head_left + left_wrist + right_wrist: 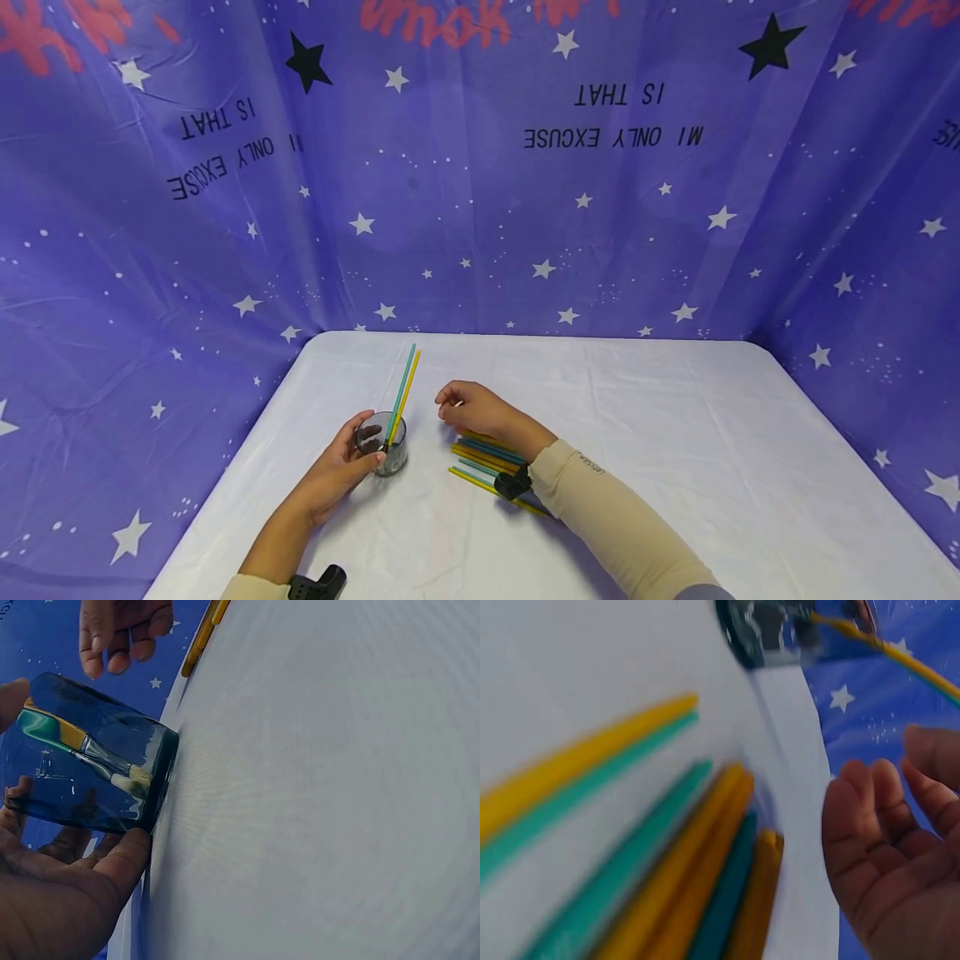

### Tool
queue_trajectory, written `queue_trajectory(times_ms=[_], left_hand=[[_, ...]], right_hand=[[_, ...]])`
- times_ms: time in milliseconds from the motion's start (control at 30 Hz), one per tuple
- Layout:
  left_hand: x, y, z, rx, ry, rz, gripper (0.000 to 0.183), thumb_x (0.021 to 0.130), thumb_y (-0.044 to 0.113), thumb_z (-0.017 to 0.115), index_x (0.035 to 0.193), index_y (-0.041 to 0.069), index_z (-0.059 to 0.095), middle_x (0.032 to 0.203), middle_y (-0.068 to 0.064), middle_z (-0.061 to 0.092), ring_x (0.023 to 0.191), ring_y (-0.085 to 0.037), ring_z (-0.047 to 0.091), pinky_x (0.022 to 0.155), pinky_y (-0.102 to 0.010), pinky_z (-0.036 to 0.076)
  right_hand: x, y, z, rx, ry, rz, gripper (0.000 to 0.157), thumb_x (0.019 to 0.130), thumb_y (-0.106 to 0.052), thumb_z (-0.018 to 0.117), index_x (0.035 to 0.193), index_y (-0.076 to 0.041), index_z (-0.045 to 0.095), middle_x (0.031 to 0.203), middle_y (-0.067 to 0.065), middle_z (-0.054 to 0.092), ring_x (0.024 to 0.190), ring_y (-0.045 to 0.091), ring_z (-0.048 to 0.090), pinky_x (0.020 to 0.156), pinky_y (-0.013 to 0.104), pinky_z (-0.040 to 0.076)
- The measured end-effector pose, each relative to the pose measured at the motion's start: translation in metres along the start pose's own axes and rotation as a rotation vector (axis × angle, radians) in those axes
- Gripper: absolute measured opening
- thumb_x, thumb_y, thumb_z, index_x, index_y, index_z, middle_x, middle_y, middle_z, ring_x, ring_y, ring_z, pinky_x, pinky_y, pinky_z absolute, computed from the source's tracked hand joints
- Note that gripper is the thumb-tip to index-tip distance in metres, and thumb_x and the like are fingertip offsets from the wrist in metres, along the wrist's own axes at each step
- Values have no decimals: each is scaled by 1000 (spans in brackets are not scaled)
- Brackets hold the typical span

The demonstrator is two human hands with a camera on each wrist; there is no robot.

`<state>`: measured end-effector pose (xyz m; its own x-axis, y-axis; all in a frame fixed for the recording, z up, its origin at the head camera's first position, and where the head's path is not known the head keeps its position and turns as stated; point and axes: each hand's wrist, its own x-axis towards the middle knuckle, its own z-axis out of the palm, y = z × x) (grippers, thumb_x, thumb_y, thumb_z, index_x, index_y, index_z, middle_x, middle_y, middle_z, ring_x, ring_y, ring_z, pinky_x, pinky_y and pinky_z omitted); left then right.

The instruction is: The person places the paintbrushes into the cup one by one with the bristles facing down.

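Observation:
My left hand (336, 473) grips a smoky, see-through glass tumbler (394, 463) standing on the table, fingers round one side and thumb at the other. Two paintbrushes lean inside it, one teal (400, 392) and one yellow (409, 385). In the left wrist view their pale bristles (133, 781) point down toward the glass's base. To the right of the tumbler, my right hand (480, 410) hovers with loosely bent fingers and nothing in them. Below that hand and forearm lie several yellow and teal paintbrush handles (682, 877), their other ends hidden under the sleeve.
A white cloth covers the table (675, 450). Purple star-printed curtains (540, 233) rise behind it and along both sides. Black wrist camera mounts sit on both wrists, the right one (513, 483) right over the loose brushes.

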<state>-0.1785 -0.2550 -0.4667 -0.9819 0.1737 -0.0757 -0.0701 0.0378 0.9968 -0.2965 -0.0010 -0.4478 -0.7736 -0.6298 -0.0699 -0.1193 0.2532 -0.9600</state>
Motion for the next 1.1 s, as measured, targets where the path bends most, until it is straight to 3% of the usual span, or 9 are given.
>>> queue_trajectory(times_ms=[233,500,1100], left_hand=[[-1,1,0,2,10,-3,82,93,5,65,157,11,14,153,-24,28,139,-38,28,91,-20,43],[-1,2,0,-10,-1,0,82,94,5,64,157,10,12,154,-25,26,140,-39,26,91,-20,43],[0,1,1,-22,-3,0,81,94,3,63,157,10,13,153,-25,25,140,-39,25,91,-19,43]], right_hand=[[-10,5,-26,-165,-57,33,27,96,-5,60,120,6,57,92,7,59,74,24,54,70,40,50],[-20,10,-46,-369,-100,73,19,95,-3,60,114,2,63,84,3,60,69,19,54,65,28,46],[-21,9,-49,-656,-219,104,16,92,0,63,105,-10,68,89,-1,59,80,16,51,73,32,45]])
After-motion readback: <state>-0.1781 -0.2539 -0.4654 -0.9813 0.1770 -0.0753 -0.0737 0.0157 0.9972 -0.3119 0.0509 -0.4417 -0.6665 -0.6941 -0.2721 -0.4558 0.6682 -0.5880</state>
